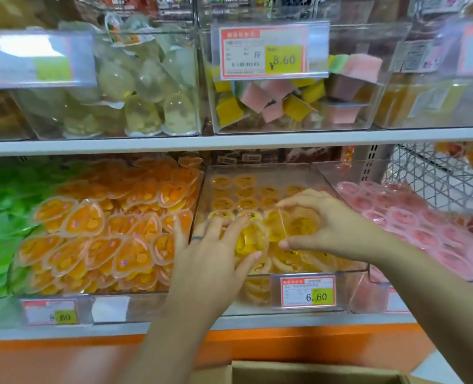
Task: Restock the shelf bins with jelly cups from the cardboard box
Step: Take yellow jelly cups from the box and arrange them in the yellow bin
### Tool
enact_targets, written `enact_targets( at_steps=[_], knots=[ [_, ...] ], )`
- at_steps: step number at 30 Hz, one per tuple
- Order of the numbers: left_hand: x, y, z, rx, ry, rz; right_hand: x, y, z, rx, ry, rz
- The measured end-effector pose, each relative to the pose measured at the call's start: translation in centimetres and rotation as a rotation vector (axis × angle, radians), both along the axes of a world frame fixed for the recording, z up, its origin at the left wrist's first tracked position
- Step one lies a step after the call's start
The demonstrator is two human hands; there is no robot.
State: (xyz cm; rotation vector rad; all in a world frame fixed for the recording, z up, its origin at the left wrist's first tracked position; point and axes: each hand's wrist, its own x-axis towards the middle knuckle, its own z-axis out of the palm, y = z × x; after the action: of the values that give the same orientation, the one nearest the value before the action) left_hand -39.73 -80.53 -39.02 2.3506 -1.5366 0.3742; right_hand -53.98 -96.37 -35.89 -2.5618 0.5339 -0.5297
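Centre frame: our left hand [210, 253] grips a jelly cup [253, 241], our right hand [332, 221] pinches a second cup [300, 225] above the part-filled bin [293, 174]. The cardboard box [313, 374] sits bottom right, so restocking appears unfinished.

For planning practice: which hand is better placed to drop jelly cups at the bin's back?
Probably right: the right hand holds cups farther back; the left hand holds one near the front.

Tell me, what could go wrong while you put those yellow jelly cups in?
The left hand and right hand each grip yellow cups near the front of the bin, so one might slip and fall out. One could also land among the orange heart cups next door.
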Motion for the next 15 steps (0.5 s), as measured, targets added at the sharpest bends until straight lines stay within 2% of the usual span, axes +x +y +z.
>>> enact_targets(
  at_steps=[4, 7, 15],
  knots=[
    [-0.18, -0.24, -0.22, -0.024, 0.008, -0.009, -0.15, 0.1, 0.3, 0.062, -0.172, -0.029],
    [-0.57, -0.33, -0.05, -0.047, 0.045, -0.021, -0.1, 0.32, 0.21, -0.009, -0.249, -0.035],
    [-0.82, -0.36, -0.15, -0.105, 0.082, -0.042, 0.01, 0.98, -0.67, -0.168, -0.289, -0.068]
  ],
)
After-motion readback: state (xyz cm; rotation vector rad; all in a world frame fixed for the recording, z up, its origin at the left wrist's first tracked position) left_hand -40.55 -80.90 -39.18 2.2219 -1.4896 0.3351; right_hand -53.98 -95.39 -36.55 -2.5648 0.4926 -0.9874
